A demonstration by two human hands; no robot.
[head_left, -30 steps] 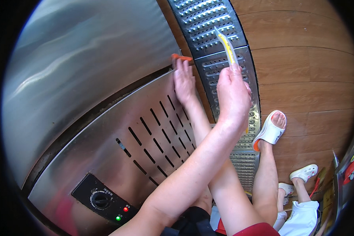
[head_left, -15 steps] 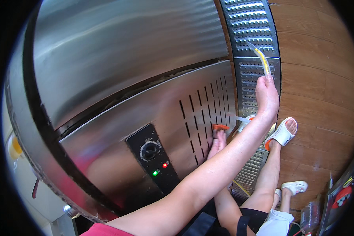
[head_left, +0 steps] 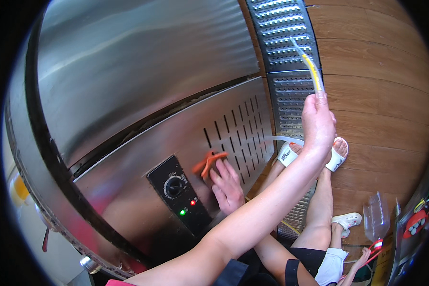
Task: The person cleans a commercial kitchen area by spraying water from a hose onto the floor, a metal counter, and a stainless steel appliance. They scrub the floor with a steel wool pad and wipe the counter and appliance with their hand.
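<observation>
Two bare arms (head_left: 262, 202) cross, L over R, so they could bump & knock smth loose. If the clear hose (head_left: 313, 74) gets swung to the left, water (if it's on, can't tell) could get in the slots (head_left: 207, 137) of the shiny metal panel (head_left: 186, 143) or in the black box (head_left: 180, 203) w/ the knob (head_left: 174, 187) & lit lights (head_left: 192, 202). The orange cloth (head_left: 209, 164) could drop if the fingers go slack, b/c the panel stands steep. White slippers (head_left: 337, 163) could slide too, if the wood-look floor (head_left: 372, 100) gets wet.

Grip: L hand (head_left: 319, 121) is closed round the hose, w/ the yellow-marked bit poking out over the drain grate (head_left: 291, 90). R hand (head_left: 228, 186) is half open, fingers a bit bent, right at the cloth, which is by the panel, betw the slots & the box. Can't tell if the cloth is pinched or just pushed flat, b/c it's a bit blurry.
</observation>
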